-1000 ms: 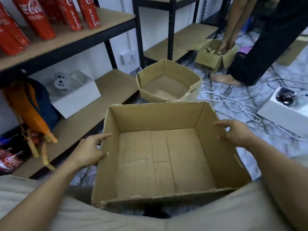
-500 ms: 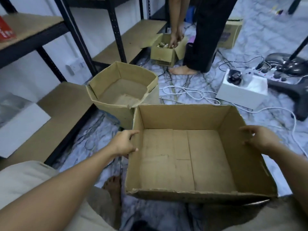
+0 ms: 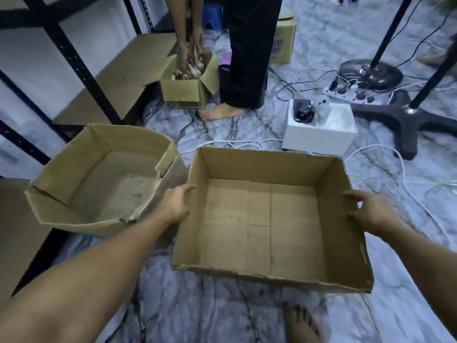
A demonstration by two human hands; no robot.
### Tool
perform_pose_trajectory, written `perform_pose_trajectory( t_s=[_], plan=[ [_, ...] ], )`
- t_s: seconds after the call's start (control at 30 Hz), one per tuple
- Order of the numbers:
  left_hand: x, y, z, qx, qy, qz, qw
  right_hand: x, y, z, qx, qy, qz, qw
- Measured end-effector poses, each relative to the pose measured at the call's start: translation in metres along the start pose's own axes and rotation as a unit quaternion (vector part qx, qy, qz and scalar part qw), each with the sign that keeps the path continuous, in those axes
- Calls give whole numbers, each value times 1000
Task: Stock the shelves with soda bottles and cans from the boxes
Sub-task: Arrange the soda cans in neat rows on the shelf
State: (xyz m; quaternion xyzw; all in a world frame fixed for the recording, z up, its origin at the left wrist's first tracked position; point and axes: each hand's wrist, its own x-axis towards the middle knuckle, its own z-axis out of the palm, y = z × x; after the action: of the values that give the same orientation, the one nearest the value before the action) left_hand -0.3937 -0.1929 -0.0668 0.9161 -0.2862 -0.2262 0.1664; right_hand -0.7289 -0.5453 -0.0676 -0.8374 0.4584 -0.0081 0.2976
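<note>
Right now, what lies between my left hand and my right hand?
Head view: the open brown cardboard box, empty inside; the left hand holds its left wall, the right hand its right wall.

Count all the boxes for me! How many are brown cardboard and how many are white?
Brown cardboard boxes: 4 (held box, torn box, small box, far box at the back)
White boxes: 1 (white box)
Total: 5
</note>
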Motion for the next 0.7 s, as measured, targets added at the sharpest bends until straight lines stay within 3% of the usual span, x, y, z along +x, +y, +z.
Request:
perform_pose_trajectory(
  t_s=[0.4,0.7],
  plan=[
    [70,-5,3,82,-42,-3,996,48,1,30,40,-25,22,999],
    [67,-4,8,83,-30,-30,996,51,6,35,-20,-63,15,998]
  ],
)
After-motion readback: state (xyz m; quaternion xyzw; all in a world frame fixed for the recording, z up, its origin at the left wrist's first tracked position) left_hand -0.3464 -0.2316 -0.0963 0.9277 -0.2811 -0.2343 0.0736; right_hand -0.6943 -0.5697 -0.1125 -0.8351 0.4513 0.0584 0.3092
